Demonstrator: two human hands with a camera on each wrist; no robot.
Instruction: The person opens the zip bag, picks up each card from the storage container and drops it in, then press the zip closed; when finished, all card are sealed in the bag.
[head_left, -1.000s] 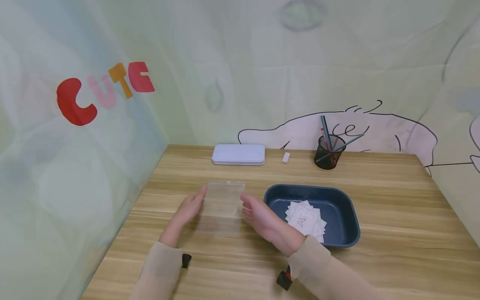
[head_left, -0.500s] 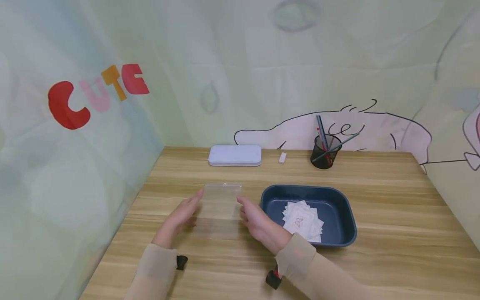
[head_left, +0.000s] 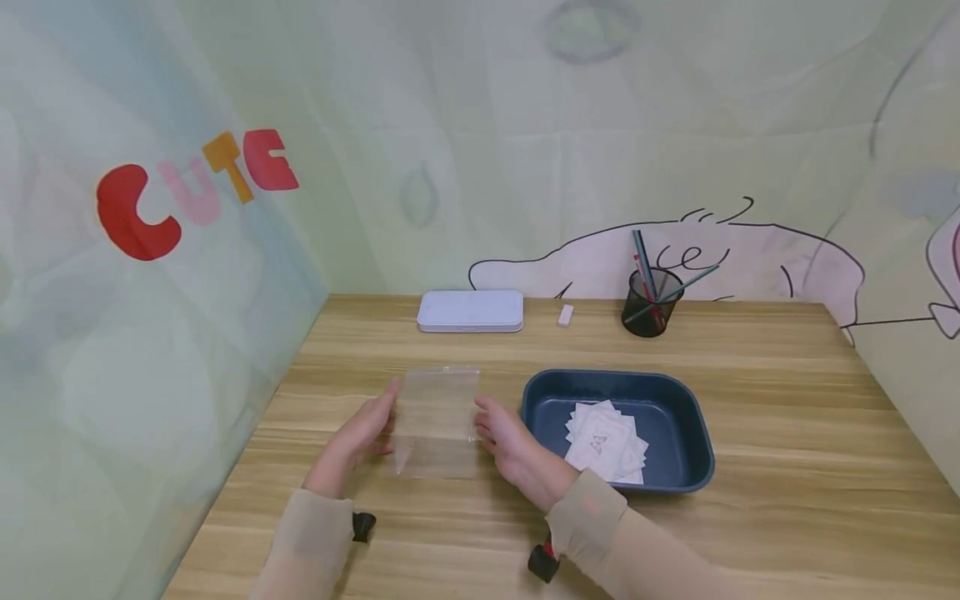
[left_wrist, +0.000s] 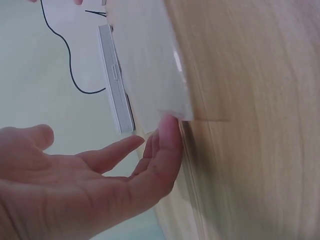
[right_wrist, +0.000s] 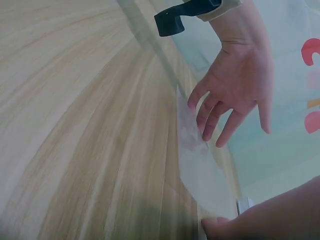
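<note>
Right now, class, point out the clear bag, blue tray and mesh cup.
Clear bag (head_left: 438, 422), head view: its middle.
Blue tray (head_left: 611, 386), head view: far inner wall.
Mesh cup (head_left: 646, 322), head view: front wall.

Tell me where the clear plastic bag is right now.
In the head view, the clear plastic bag is just left of centre over the wooden table, between the left hand and the right hand, with the blue tray to its right.

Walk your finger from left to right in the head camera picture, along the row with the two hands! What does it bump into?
Left hand → clear plastic bag → right hand → dark blue tray with a pile of white squares in it.
</note>
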